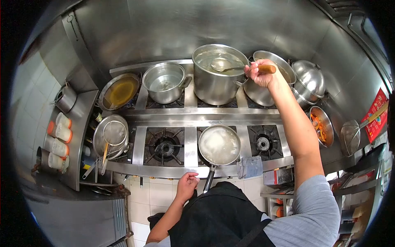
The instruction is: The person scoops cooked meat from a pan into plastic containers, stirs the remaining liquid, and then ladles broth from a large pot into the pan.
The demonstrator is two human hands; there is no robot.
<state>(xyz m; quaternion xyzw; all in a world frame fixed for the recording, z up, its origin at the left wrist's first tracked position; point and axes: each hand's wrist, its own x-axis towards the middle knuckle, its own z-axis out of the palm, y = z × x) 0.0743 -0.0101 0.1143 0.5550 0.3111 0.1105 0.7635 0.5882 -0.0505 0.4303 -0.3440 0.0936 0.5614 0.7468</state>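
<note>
My right hand (pixel 261 71) is closed around the wooden handle of a ladle (pixel 222 64), arm stretched far forward. The ladle's metal bowl is over the tall stockpot (pixel 217 90), overlapping the liquid inside. On the front burner below sits a frying pan (pixel 219 145) with whitish, cloudy contents, its black handle pointing back towards me. Just left of that handle is my left hand (pixel 188 185), fingers curled in and nothing visible in them. A folded grey-blue cloth (pixel 250 167) lies on the stove's front edge, right of the pan.
Beside the stockpot stand a smaller pot of clear liquid (pixel 163 84) and a wide pot (pixel 263 94). A pan of yellow liquid (pixel 119 92) is back left. Strainers rest on a bowl (pixel 98 138); lidded tubs (pixel 61 132) line the left shelf. Carrot strips fill a bowl (pixel 327 119) at right.
</note>
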